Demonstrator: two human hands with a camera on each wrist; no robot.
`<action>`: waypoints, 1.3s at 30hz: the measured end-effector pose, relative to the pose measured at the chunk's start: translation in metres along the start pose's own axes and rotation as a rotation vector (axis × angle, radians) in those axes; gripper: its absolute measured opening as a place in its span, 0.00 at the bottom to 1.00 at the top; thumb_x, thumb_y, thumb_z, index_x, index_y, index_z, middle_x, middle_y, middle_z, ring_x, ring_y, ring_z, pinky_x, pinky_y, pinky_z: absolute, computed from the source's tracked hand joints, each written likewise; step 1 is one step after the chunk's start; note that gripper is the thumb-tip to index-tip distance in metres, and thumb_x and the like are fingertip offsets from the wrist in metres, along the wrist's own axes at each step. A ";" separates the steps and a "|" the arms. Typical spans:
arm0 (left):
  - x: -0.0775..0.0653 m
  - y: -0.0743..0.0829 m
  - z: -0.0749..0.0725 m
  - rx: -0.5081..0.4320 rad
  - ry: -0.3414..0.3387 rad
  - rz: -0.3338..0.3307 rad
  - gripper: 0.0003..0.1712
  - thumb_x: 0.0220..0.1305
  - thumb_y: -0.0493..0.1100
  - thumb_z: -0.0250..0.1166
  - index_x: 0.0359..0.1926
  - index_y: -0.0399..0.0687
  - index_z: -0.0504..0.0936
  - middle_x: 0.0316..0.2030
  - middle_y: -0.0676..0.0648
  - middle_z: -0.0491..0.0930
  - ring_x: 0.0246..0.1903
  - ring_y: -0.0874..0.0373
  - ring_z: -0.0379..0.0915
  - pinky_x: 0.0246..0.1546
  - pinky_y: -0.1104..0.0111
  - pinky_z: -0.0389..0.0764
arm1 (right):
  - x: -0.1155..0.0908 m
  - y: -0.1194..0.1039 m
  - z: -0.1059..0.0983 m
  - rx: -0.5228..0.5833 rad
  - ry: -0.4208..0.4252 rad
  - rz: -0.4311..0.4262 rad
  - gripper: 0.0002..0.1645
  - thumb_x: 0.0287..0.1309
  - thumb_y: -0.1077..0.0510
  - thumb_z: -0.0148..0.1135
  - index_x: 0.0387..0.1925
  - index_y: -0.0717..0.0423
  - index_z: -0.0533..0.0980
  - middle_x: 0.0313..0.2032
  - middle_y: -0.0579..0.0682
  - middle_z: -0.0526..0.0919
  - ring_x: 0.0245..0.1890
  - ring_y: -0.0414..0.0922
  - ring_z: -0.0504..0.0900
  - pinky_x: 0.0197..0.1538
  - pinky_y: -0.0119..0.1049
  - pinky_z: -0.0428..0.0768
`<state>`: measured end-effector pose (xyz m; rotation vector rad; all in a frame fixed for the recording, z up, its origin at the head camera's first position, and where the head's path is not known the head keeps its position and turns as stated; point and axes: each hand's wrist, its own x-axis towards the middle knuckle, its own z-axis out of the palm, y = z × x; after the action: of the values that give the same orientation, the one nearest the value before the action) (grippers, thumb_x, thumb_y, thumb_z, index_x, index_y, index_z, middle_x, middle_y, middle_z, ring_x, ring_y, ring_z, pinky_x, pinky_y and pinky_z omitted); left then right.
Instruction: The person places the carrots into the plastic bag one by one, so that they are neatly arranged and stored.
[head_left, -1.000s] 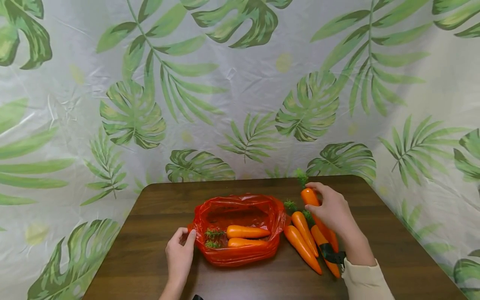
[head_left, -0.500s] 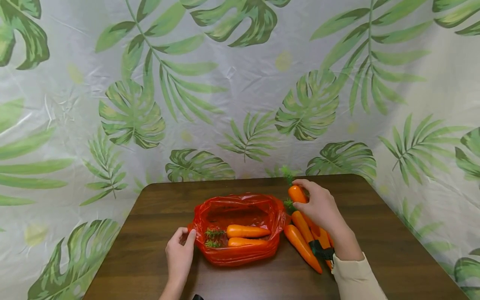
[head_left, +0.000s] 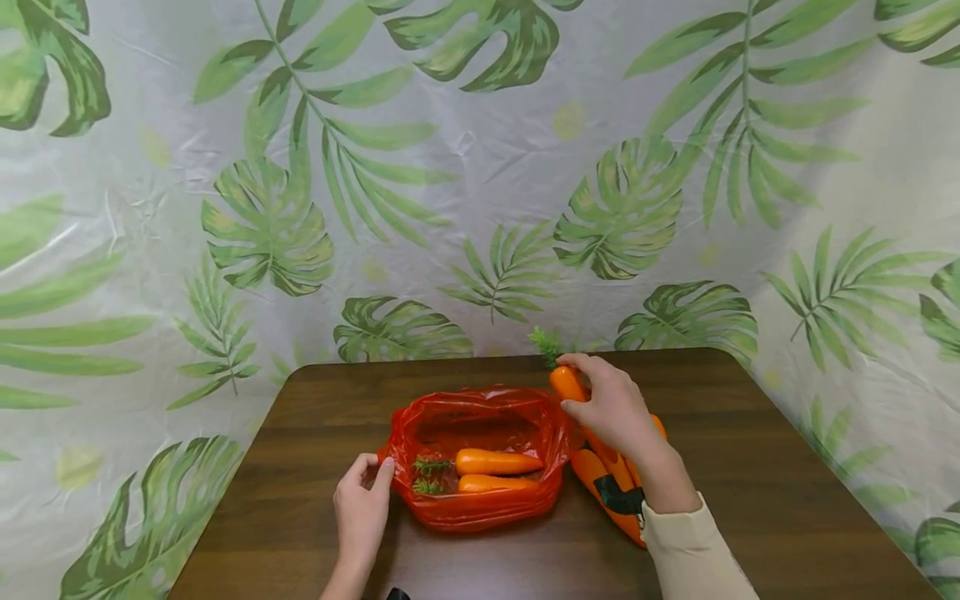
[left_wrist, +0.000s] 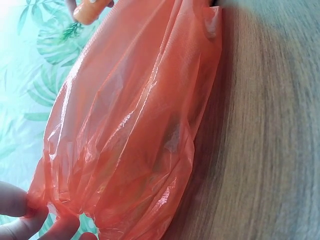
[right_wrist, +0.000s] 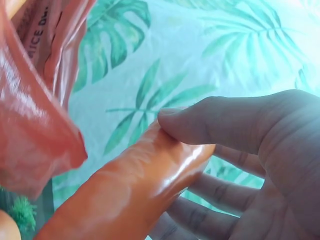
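R hand (head_left: pixel 618 417) holds orange carrot (head_left: pixel 567 385) b/w thumb & fingers, close to its leafy end. It is near the far R rim of red bag (head_left: pixel 480 512), so bag mouth lies to L of this grip. Long axis is slanted, leaves far-L; two carrots (head_left: pixel 498 462) inside lie crosswise. L hand (head_left: pixel 362 510) pinches L rim.

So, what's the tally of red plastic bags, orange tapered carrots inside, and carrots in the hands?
Red crinkled plastic bag: 1
Orange tapered carrots inside it: 2
Orange tapered carrot in hand, held by the right hand: 1
Total: 4
Carrots beside the bag are left out, being partly hidden.
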<state>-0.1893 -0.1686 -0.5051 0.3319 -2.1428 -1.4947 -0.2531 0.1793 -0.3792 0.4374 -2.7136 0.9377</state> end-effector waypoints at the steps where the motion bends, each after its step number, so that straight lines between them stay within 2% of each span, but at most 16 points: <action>1: 0.000 0.000 0.000 -0.001 -0.001 0.000 0.07 0.67 0.40 0.69 0.35 0.41 0.82 0.38 0.41 0.86 0.46 0.44 0.83 0.51 0.49 0.79 | 0.001 -0.002 0.001 -0.001 -0.002 -0.003 0.36 0.53 0.60 0.76 0.64 0.46 0.74 0.53 0.51 0.80 0.43 0.50 0.80 0.43 0.47 0.80; 5: 0.000 0.001 0.000 -0.005 -0.002 0.003 0.06 0.66 0.40 0.69 0.35 0.41 0.82 0.38 0.41 0.86 0.46 0.44 0.83 0.51 0.49 0.79 | 0.005 -0.010 0.007 0.004 -0.012 -0.018 0.36 0.53 0.61 0.76 0.64 0.46 0.74 0.53 0.51 0.80 0.45 0.50 0.80 0.45 0.49 0.81; 11: -0.001 0.002 -0.001 -0.009 -0.001 -0.004 0.06 0.66 0.39 0.69 0.35 0.40 0.82 0.38 0.40 0.86 0.46 0.43 0.83 0.51 0.49 0.79 | 0.008 -0.016 0.016 0.020 -0.044 -0.043 0.37 0.52 0.62 0.77 0.64 0.45 0.74 0.50 0.49 0.80 0.41 0.48 0.79 0.43 0.46 0.80; 23: 0.000 0.003 0.000 -0.008 0.000 -0.011 0.06 0.66 0.39 0.69 0.34 0.41 0.82 0.39 0.40 0.86 0.46 0.43 0.83 0.51 0.49 0.79 | 0.022 -0.043 0.031 0.006 -0.076 -0.134 0.36 0.52 0.63 0.76 0.63 0.44 0.75 0.55 0.46 0.80 0.45 0.47 0.80 0.45 0.46 0.81; 30: 0.000 0.002 0.001 -0.009 0.001 0.001 0.06 0.66 0.39 0.69 0.34 0.40 0.82 0.39 0.40 0.86 0.46 0.43 0.83 0.51 0.49 0.79 | 0.028 -0.054 0.042 -0.016 -0.087 -0.194 0.36 0.50 0.65 0.78 0.61 0.44 0.76 0.53 0.44 0.80 0.44 0.45 0.80 0.44 0.44 0.81; 39: 0.000 0.000 0.001 -0.003 0.005 0.007 0.06 0.66 0.39 0.69 0.34 0.41 0.82 0.38 0.41 0.86 0.45 0.44 0.83 0.50 0.50 0.79 | 0.031 -0.060 0.051 -0.033 -0.121 -0.271 0.36 0.51 0.65 0.77 0.61 0.42 0.76 0.58 0.40 0.79 0.52 0.42 0.79 0.51 0.42 0.80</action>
<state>-0.1893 -0.1679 -0.5050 0.3267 -2.1351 -1.4917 -0.2673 0.0953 -0.3750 0.8552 -2.6781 0.8145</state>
